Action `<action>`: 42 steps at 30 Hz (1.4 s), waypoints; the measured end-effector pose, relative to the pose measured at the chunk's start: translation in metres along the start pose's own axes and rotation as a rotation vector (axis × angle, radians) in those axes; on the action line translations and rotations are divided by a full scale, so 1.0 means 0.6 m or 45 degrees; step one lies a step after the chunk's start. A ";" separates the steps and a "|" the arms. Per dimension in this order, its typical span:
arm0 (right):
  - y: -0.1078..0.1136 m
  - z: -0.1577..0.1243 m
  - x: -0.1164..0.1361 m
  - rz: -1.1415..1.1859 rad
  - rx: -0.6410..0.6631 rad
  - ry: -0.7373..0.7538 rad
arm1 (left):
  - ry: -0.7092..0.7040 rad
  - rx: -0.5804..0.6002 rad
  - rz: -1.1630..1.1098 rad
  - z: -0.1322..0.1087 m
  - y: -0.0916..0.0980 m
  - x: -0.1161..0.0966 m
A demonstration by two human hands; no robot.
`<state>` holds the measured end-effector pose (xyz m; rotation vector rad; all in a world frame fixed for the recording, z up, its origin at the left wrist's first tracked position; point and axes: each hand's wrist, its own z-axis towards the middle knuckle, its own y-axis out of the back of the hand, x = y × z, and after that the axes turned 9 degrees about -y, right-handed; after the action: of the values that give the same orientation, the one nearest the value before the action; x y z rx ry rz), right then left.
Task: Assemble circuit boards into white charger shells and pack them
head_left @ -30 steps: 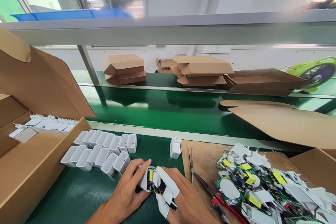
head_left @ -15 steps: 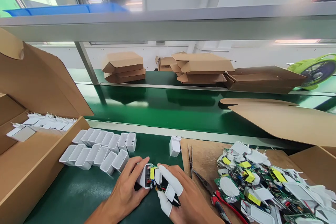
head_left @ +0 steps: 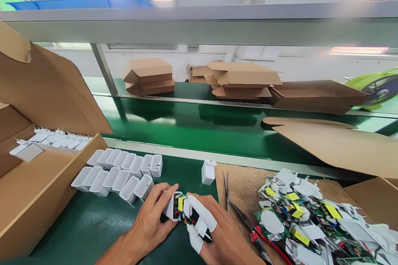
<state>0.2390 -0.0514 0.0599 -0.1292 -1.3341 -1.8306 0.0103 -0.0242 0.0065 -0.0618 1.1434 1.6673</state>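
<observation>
My left hand (head_left: 155, 217) grips a white plastic housing (head_left: 170, 207) between thumb and fingers, low in the middle of the view. Into its open end reaches a circuit board assembly (head_left: 183, 207) with a yellow-wrapped transformer and wires. My right hand (head_left: 214, 223), with white finger cots on thumb and forefinger, pinches the outer part of that assembly. How deep the board sits in the housing is hidden by the fingers. Left of my hands, several white housings (head_left: 121, 180) stand in two rows, open ends up. A single closed white unit (head_left: 208, 172) stands beyond my hands.
Tweezers (head_left: 226, 186) and red-handled pliers (head_left: 256, 232) lie on a brown board (head_left: 241, 190), beside a heap of circuit boards (head_left: 298, 215). An open carton (head_left: 62, 182) with white units borders the left. Behind are flat cartons (head_left: 244, 76), a shelf bar (head_left: 199, 25) and a green fan (head_left: 373, 87).
The camera view has shifted slightly. Both hands keep their hold on the housing and board assembly, with hardly any visible movement.
</observation>
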 end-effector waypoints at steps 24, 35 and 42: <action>-0.008 -0.007 -0.004 -0.003 0.061 -0.075 | -0.054 0.028 0.030 0.000 -0.001 -0.001; -0.008 -0.013 -0.009 0.023 0.138 -0.102 | -0.028 0.089 -0.039 -0.003 -0.001 0.000; -0.006 -0.008 -0.003 -0.014 0.090 -0.062 | -0.046 0.059 0.000 -0.001 0.000 -0.001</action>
<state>0.2393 -0.0539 0.0544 -0.1300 -1.4342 -1.7976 0.0104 -0.0253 0.0066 -0.0024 1.1541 1.6347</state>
